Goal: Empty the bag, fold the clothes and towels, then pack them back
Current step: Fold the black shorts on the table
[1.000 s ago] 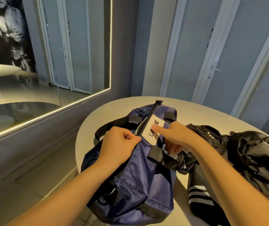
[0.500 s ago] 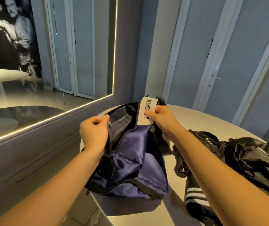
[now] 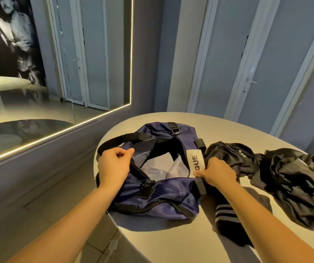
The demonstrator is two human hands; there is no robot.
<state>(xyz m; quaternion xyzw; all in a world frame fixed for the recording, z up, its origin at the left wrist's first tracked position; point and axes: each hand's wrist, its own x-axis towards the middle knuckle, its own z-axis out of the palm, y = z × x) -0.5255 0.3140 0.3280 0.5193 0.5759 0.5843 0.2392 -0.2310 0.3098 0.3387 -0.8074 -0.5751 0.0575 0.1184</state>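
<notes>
We hold 1 navy bag: left grip pinches its left mouth edge, right grip clamps the right edge. Long axis runs away from us, mouth upward.

The white label on the navy bag reads "QUE" (earlier letters hidden).

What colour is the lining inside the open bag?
The lining is pale grey; the bag itself is navy. Head view.
</notes>
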